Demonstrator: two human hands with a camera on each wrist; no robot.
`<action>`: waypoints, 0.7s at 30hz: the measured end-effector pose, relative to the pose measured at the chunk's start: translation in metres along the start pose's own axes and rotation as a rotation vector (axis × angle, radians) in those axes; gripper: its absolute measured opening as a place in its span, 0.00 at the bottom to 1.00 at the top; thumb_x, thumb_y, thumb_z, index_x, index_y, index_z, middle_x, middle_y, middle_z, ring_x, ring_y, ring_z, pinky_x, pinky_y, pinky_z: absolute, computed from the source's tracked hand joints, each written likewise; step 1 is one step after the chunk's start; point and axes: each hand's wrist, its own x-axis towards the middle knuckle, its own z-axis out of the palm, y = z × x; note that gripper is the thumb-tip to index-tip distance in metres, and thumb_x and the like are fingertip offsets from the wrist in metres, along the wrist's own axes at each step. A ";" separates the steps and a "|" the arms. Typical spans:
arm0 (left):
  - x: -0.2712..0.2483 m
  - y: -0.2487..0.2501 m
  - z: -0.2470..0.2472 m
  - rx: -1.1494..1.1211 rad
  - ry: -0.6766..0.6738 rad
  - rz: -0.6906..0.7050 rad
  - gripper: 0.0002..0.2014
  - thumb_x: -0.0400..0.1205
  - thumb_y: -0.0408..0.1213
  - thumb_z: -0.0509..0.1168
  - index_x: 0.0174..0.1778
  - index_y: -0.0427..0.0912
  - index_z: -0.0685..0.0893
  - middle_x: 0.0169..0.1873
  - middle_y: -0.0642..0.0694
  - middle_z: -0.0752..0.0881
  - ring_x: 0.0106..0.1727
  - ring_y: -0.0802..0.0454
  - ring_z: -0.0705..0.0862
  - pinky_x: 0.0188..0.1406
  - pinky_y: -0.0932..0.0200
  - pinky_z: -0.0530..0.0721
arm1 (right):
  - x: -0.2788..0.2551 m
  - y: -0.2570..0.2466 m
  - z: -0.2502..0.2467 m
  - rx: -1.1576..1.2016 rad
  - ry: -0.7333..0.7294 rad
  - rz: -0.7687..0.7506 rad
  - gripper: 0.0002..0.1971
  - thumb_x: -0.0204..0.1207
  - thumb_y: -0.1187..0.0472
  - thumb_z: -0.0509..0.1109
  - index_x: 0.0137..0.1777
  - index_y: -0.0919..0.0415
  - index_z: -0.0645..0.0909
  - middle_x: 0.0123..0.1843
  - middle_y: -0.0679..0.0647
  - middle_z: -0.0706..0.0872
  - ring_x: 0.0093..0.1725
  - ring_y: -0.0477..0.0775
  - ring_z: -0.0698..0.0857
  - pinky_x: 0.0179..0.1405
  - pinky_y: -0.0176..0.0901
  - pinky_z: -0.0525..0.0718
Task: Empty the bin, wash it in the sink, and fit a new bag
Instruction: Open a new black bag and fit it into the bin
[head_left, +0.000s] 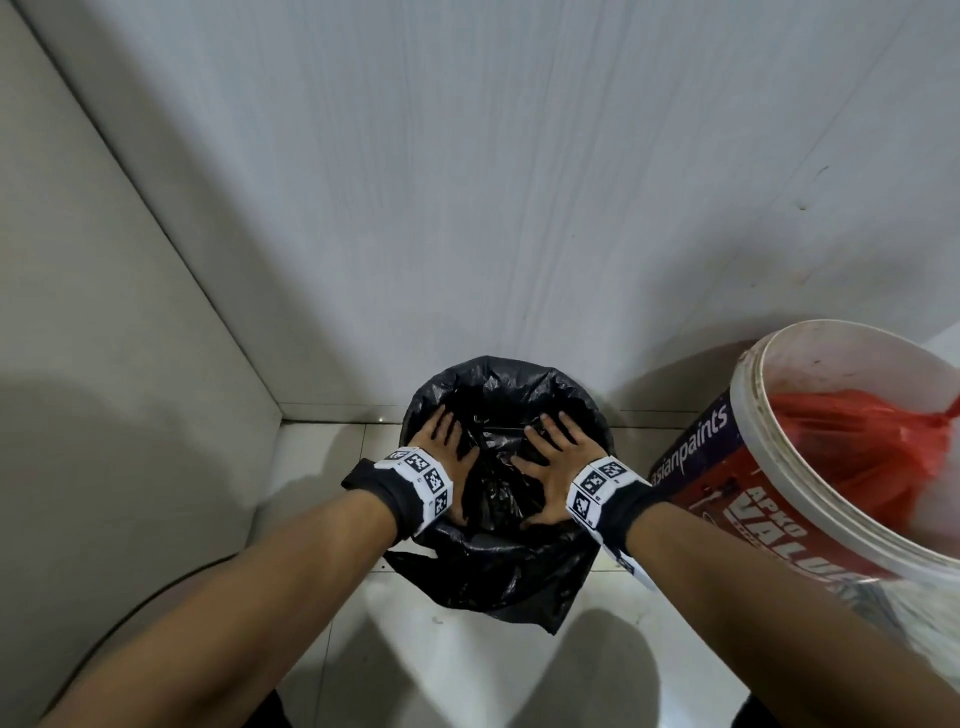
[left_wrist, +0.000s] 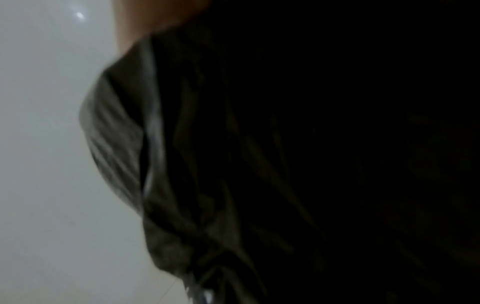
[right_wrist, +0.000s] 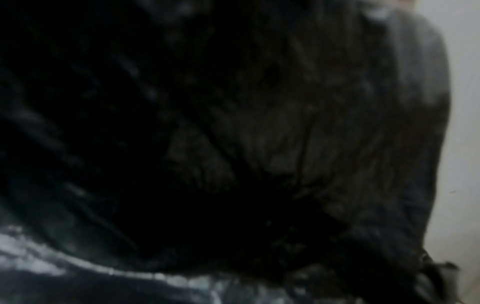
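Note:
A black bin bag (head_left: 498, 571) lines a small bin on the floor by the wall, its edge folded down over the outside so the bin is hidden. My left hand (head_left: 449, 434) and right hand (head_left: 550, 436) are both inside the bag's mouth, fingers spread and fairly straight, pressing the plastic down and outward. Neither hand pinches anything. Both wrist views are dark and blurred, showing only crumpled black bag (left_wrist: 182, 185) (right_wrist: 285, 144) against pale wall.
A white paint bucket (head_left: 748, 395) with a red label stands close on the right, with a tied red plastic bag (head_left: 857, 441) inside it. Walls meet in a corner at the left behind the bin. Pale floor tiles (head_left: 467, 675) lie in front.

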 end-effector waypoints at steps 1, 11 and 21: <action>0.000 0.000 0.003 -0.002 -0.005 -0.009 0.58 0.71 0.79 0.56 0.87 0.46 0.41 0.85 0.30 0.41 0.85 0.32 0.36 0.77 0.33 0.24 | 0.002 -0.001 0.001 -0.015 -0.023 0.012 0.52 0.67 0.16 0.49 0.86 0.40 0.37 0.87 0.55 0.32 0.84 0.66 0.29 0.78 0.68 0.24; -0.002 0.000 0.008 -0.113 0.078 0.028 0.54 0.71 0.76 0.59 0.86 0.42 0.57 0.85 0.37 0.53 0.86 0.34 0.46 0.83 0.35 0.32 | -0.006 -0.002 -0.010 0.206 0.010 -0.045 0.48 0.69 0.19 0.52 0.86 0.41 0.51 0.89 0.54 0.47 0.87 0.62 0.43 0.84 0.65 0.37; -0.028 -0.012 -0.042 -0.190 0.379 0.164 0.25 0.83 0.56 0.63 0.69 0.42 0.81 0.67 0.44 0.80 0.67 0.42 0.80 0.66 0.47 0.76 | -0.006 0.001 -0.012 0.213 0.115 -0.095 0.36 0.77 0.28 0.54 0.84 0.37 0.55 0.89 0.52 0.49 0.87 0.61 0.42 0.83 0.66 0.37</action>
